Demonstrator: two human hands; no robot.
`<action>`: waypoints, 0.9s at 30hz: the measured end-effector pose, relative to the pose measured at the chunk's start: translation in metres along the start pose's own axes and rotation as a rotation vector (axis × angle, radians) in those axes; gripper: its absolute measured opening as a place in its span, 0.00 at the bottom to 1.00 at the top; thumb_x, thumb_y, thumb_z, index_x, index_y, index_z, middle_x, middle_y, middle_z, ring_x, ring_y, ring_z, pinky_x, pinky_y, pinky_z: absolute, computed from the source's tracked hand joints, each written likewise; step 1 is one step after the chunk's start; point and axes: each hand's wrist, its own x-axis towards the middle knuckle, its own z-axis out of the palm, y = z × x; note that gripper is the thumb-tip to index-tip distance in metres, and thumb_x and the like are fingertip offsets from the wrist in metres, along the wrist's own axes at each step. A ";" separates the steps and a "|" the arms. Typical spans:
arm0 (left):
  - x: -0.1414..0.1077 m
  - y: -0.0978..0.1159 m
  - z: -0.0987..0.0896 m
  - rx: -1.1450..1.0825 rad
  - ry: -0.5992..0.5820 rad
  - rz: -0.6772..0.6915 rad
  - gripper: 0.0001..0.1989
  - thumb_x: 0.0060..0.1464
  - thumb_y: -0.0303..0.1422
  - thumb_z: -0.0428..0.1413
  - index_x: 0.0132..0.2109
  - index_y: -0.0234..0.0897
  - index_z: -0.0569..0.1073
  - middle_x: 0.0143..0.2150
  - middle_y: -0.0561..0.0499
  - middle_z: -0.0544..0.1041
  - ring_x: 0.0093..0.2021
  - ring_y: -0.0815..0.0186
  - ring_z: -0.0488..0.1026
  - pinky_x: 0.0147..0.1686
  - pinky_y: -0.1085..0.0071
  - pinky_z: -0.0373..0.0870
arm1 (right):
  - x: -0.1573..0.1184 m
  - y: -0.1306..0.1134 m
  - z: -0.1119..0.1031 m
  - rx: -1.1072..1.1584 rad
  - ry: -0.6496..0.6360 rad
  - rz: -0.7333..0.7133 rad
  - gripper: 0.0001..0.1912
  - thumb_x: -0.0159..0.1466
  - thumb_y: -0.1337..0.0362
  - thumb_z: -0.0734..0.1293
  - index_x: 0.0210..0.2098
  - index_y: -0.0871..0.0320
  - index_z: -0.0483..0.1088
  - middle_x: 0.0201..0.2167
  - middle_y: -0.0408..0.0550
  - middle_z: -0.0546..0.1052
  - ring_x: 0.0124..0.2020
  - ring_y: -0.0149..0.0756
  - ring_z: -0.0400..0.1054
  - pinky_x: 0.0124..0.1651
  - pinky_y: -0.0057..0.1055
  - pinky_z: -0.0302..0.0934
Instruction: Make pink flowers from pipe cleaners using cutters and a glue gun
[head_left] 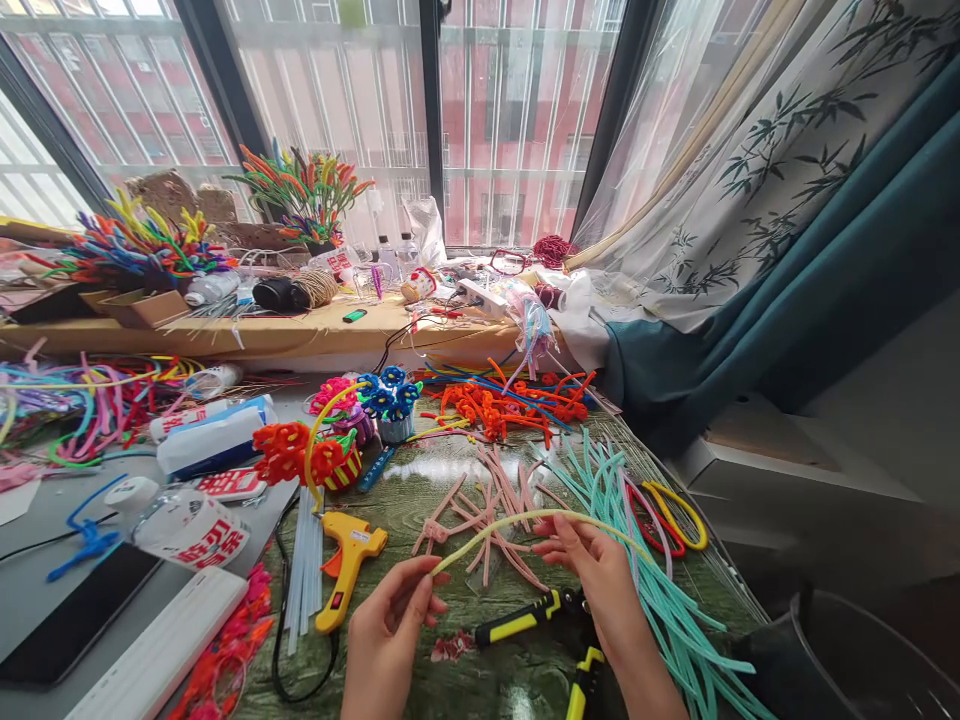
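Observation:
A pale yellow pipe cleaner (pixel 495 524) arches between my two hands above the green table. My left hand (pixel 397 615) pinches its left end between thumb and fingers. Farther along, toward its right end, my right hand (pixel 589 560) grips it with the thumb and index finger. Beneath the arch lie several pink pipe cleaners (pixel 491 500), some bent together. Yellow-and-black pliers (pixel 525 618) rest under my right hand, partly hidden by it. A bundle of mint-green pipe cleaners (pixel 675 590) spreads just right of my right forearm.
A yellow glue gun (pixel 349 565) lies left, beside clear glue sticks (pixel 306 560). Behind stand red flowers (pixel 300 455) and blue flowers (pixel 390 395) in small pots. Orange pipe cleaners (pixel 495 400) are heaped at the back. A plastic bottle (pixel 184 520) and black phone (pixel 75 615) lie far left.

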 end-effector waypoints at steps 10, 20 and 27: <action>0.000 -0.006 0.003 -0.026 -0.144 -0.023 0.20 0.46 0.48 0.63 0.36 0.34 0.76 0.27 0.47 0.81 0.26 0.62 0.77 0.25 0.72 0.74 | -0.045 0.005 0.045 -0.828 -0.124 -0.902 0.13 0.69 0.67 0.60 0.51 0.56 0.70 0.45 0.53 0.77 0.50 0.46 0.69 0.53 0.45 0.62; -0.005 0.007 -0.008 -0.035 -0.031 0.056 0.17 0.46 0.45 0.63 0.36 0.35 0.76 0.27 0.49 0.81 0.26 0.62 0.77 0.26 0.72 0.75 | -0.050 -0.021 0.060 -1.018 -0.139 -1.038 0.22 0.73 0.64 0.51 0.30 0.57 0.71 0.21 0.45 0.70 0.23 0.36 0.65 0.27 0.31 0.52; -0.013 0.020 -0.007 -0.109 0.028 0.070 0.16 0.45 0.44 0.64 0.35 0.36 0.77 0.28 0.49 0.82 0.28 0.62 0.79 0.26 0.75 0.74 | -0.062 -0.030 0.052 -1.193 -0.190 -1.018 0.21 0.74 0.62 0.51 0.33 0.56 0.71 0.19 0.42 0.72 0.19 0.34 0.68 0.24 0.31 0.46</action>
